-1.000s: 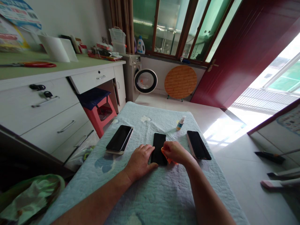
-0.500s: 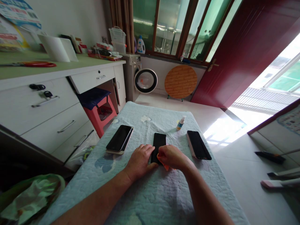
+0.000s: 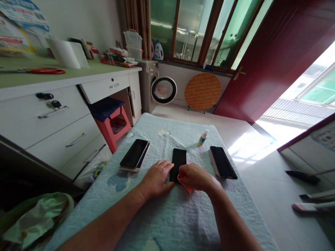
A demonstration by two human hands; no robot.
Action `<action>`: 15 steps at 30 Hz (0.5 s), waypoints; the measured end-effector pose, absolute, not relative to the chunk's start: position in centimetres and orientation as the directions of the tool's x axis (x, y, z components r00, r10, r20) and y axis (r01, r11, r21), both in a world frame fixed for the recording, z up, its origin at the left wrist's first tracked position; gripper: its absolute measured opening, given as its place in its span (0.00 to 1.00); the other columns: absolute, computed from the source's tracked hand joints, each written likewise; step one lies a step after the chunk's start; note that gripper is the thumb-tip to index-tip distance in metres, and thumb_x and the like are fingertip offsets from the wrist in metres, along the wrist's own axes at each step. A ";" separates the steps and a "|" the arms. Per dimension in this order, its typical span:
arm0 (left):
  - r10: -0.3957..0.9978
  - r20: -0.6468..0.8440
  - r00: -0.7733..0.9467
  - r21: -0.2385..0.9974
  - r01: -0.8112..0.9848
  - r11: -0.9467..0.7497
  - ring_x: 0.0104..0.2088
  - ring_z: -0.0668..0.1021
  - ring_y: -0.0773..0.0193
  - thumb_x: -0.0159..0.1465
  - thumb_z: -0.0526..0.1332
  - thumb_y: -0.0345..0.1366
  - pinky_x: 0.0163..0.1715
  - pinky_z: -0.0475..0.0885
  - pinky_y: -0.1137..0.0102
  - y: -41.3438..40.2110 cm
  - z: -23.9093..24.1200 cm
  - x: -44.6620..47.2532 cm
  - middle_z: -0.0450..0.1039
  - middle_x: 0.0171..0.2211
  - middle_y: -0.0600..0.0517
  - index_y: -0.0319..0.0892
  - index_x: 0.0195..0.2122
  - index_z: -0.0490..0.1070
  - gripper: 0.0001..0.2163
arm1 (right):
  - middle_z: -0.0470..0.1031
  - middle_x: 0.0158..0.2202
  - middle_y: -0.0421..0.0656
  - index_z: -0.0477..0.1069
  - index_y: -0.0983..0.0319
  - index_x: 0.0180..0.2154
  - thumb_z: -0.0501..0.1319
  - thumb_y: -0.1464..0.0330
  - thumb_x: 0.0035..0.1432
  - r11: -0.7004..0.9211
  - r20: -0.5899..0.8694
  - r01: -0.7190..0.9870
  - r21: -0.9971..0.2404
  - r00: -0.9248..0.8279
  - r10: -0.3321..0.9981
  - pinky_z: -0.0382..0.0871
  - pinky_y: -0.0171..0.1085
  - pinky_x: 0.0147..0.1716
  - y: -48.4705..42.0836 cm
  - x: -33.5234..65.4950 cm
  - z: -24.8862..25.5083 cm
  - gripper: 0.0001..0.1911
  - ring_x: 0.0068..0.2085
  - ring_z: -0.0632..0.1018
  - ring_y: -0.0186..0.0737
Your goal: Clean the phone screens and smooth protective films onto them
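A black smartphone [image 3: 179,157] lies screen up on the pale blue quilted cover. My left hand [image 3: 157,176] grips its left side, fingertips at the upper edge and thumb by the lower corner. Bunched in my right hand [image 3: 195,176] is an orange cloth [image 3: 190,189], pressed against the phone's lower right part; the fingertips are hidden behind the fist. To the left rests a stack of phones [image 3: 134,154], a dark one on a gold one. Another phone stack [image 3: 223,162], black-screened on top, is at the right. A small spray bottle [image 3: 202,138] stands beyond.
The quilted cover [image 3: 188,127] spreads over the surface before me. A pink stool [image 3: 113,127] and white drawers [image 3: 60,122] flank it on the left. Farther off are a washing machine [image 3: 148,83] with its door ajar and a round wooden tabletop [image 3: 202,90].
My right hand and the orange cloth have shifted slightly down and right along the phone. My left hand keeps its place on the phone; the whole view has moved slightly.
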State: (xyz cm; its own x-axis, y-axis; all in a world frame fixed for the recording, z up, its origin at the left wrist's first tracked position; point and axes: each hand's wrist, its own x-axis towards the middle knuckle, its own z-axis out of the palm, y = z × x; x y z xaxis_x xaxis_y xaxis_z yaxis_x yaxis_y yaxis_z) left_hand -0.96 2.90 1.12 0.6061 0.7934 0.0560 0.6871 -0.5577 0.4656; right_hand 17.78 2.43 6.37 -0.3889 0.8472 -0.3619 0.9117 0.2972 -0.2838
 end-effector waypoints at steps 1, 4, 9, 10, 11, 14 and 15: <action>0.792 0.049 0.609 0.469 0.685 -0.557 0.52 0.70 0.49 0.56 0.63 0.43 0.55 0.65 0.57 3.0 1.2 -1.0 0.68 0.54 0.43 0.38 0.57 0.66 0.27 | 0.78 0.32 0.42 0.74 0.62 0.32 0.58 0.69 0.55 0.292 -0.376 0.919 -0.263 -0.377 0.847 0.55 0.32 0.29 2.4 18.0 6.5 0.07 0.32 0.74 0.35; 0.781 0.041 0.623 0.481 0.673 -0.562 0.51 0.70 0.50 0.55 0.63 0.40 0.55 0.65 0.58 3.2 1.4 -1.2 0.68 0.53 0.43 0.38 0.57 0.66 0.28 | 0.79 0.33 0.43 0.75 0.62 0.32 0.58 0.70 0.54 0.304 -0.386 0.927 -0.222 -0.370 0.845 0.54 0.33 0.28 2.3 18.3 6.7 0.07 0.33 0.75 0.36; 0.768 0.039 0.640 0.476 0.664 -0.577 0.53 0.70 0.50 0.52 0.61 0.35 0.56 0.65 0.59 3.2 1.5 -1.3 0.67 0.54 0.43 0.39 0.58 0.65 0.29 | 0.79 0.34 0.43 0.74 0.62 0.33 0.58 0.72 0.53 0.370 -0.366 0.903 -0.220 -0.428 0.826 0.56 0.33 0.31 2.1 17.9 6.5 0.07 0.36 0.76 0.37; 0.768 0.037 0.640 0.476 0.664 -0.576 0.53 0.70 0.50 0.52 0.60 0.34 0.56 0.65 0.59 3.2 1.5 -1.2 0.68 0.54 0.43 0.39 0.58 0.65 0.29 | 0.79 0.34 0.43 0.74 0.62 0.33 0.58 0.71 0.54 0.380 -0.364 0.899 -0.218 -0.437 0.823 0.56 0.33 0.31 2.0 17.6 6.4 0.07 0.37 0.76 0.37; 0.769 0.036 0.639 0.477 0.665 -0.575 0.53 0.69 0.51 0.54 0.59 0.33 0.56 0.64 0.59 3.2 1.5 -1.2 0.68 0.54 0.43 0.38 0.57 0.65 0.27 | 0.79 0.35 0.43 0.74 0.62 0.34 0.58 0.71 0.54 0.388 -0.359 0.896 -0.217 -0.443 0.822 0.57 0.33 0.32 1.9 17.3 6.3 0.06 0.37 0.76 0.38; 0.771 0.039 0.635 0.483 0.664 -0.571 0.53 0.70 0.53 0.57 0.54 0.31 0.56 0.64 0.59 3.1 1.5 -1.2 0.68 0.53 0.44 0.39 0.57 0.66 0.24 | 0.78 0.37 0.44 0.74 0.62 0.35 0.57 0.70 0.57 0.403 -0.312 0.891 -0.209 -0.451 0.836 0.58 0.34 0.33 1.7 16.2 5.8 0.07 0.39 0.77 0.39; 0.772 0.044 0.634 0.486 0.662 -0.571 0.53 0.70 0.53 0.59 0.53 0.30 0.56 0.65 0.59 3.2 1.4 -1.2 0.69 0.53 0.45 0.40 0.56 0.66 0.23 | 0.78 0.37 0.44 0.74 0.62 0.36 0.56 0.70 0.58 0.410 -0.289 0.888 -0.206 -0.456 0.842 0.59 0.34 0.33 1.6 15.9 5.7 0.08 0.39 0.77 0.40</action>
